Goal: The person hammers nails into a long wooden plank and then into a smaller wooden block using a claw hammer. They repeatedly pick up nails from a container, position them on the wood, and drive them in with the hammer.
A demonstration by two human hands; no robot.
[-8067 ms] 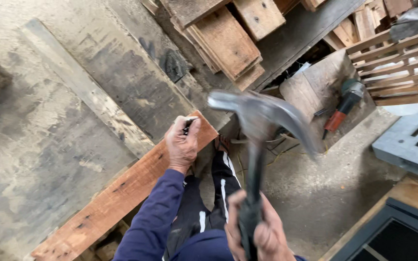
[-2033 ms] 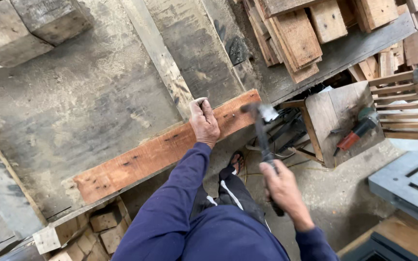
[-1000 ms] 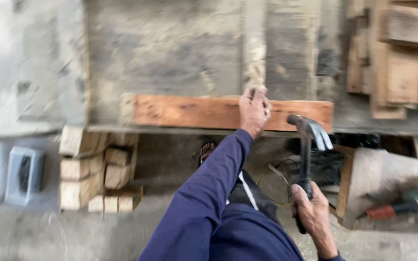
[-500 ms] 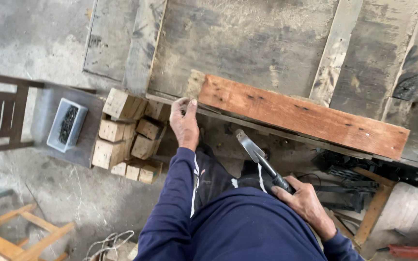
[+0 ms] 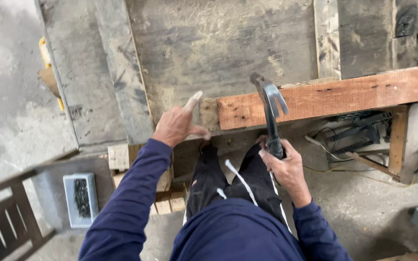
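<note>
Both hands busy: left hand [image 5: 179, 126] rests open at the plank [image 5: 325, 99] end; right hand [image 5: 286, 166] grip clasps hammer [image 5: 270, 113].

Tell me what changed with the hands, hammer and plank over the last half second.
The right hand swung the claw hammer from a low slant up to nearly upright, its head now in front of the reddish plank. The left hand slid to the plank's left end, on the grey worktable. Unchanged: right hand grips the hammer, plank lies along the table edge.
</note>
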